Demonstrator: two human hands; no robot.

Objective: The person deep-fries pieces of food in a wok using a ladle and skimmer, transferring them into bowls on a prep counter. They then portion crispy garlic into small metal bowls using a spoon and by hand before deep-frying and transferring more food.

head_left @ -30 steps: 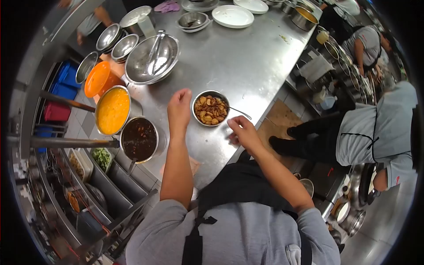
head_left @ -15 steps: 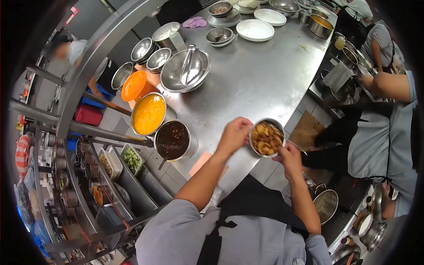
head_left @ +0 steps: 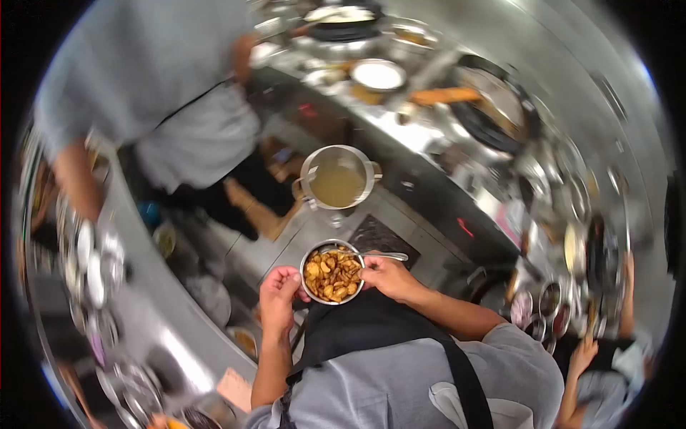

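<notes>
Both hands grasp the bowl (head_left: pixel 334 244) of browned pieces (head_left: pixel 332 275): left hand (head_left: pixel 280 292) at nine o'clock, right hand (head_left: pixel 389 277) at three, under a spoon handle (head_left: pixel 386 255). Beyond, at twelve, sits a two-handled pot (head_left: pixel 307 171); at two, a red mark (head_left: pixel 465 227), illegible.

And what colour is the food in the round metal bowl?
The chunky food is golden-brown, showing best in the head view.

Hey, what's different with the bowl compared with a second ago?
The bowl has left the steel table, where neither hand held it; the left hand and right hand now hold its rim, before the black apron. The view has swung right, toward the cooking counter. Still in the bowl: the spoon and browned pieces.
</notes>
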